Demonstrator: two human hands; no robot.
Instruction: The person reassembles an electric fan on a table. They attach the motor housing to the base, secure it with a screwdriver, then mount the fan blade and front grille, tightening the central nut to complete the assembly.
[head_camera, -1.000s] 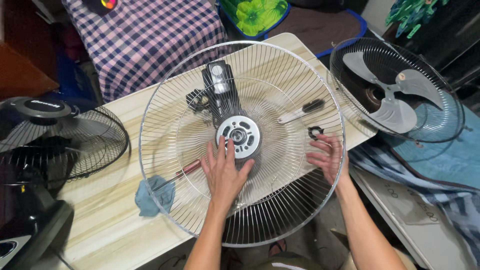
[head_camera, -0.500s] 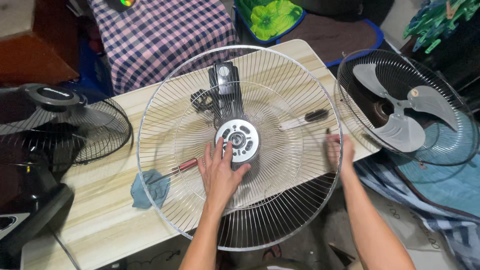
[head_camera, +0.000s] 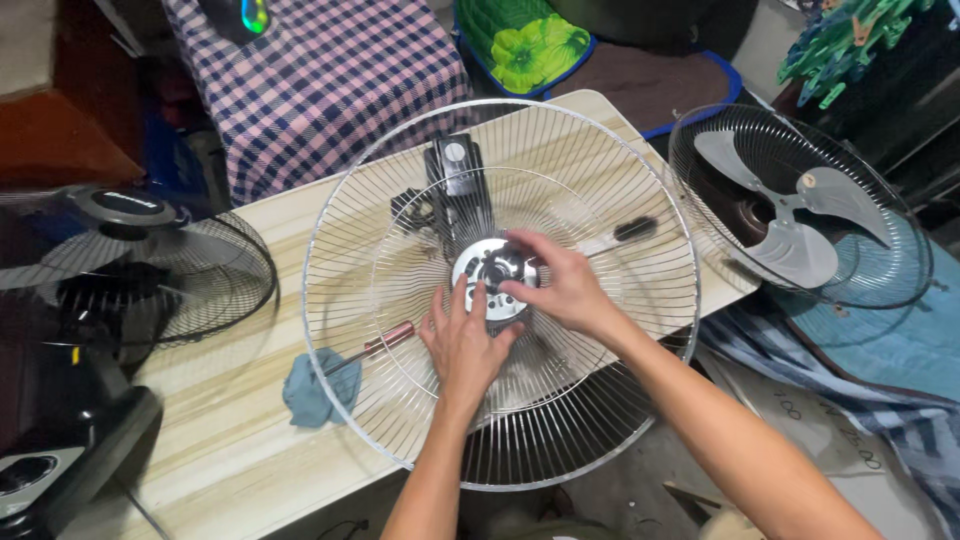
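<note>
Right hand grip: the right hand (head_camera: 560, 285) curls its fingertips (head_camera: 512, 290) over the round silver metal hub plate (head_camera: 490, 272) at the middle of the guard, pinching at the plate's centre; whether a small part sits between the fingers cannot be told.
Left hand grip: the left hand (head_camera: 468, 345) lies flat and spread, released, palm down on the wires just below the hub plate, its fingertips touching the plate's lower edge.
Hub plate: directly under both hands, with the black fan motor housing (head_camera: 452, 175) just behind it, seen through the wires.
Guard: the large round chrome wire fan guard (head_camera: 400, 400) lies face-up on the pale wooden counter (head_camera: 220, 450), its near edge overhanging the counter's front.
Under the guard: a red-handled screwdriver (head_camera: 385, 342) left of the left hand, a dark-handled brush (head_camera: 630, 231) to the right of the right hand.
Counter, left: a crumpled blue cloth (head_camera: 312, 388) at the guard's rim.
Farther left: a black caged fan (head_camera: 150, 270).
Farther right: a second fan with grey blades in a dark cage (head_camera: 800, 215), well apart from the hands.
Behind: a purple checked cloth (head_camera: 320, 70).
</note>
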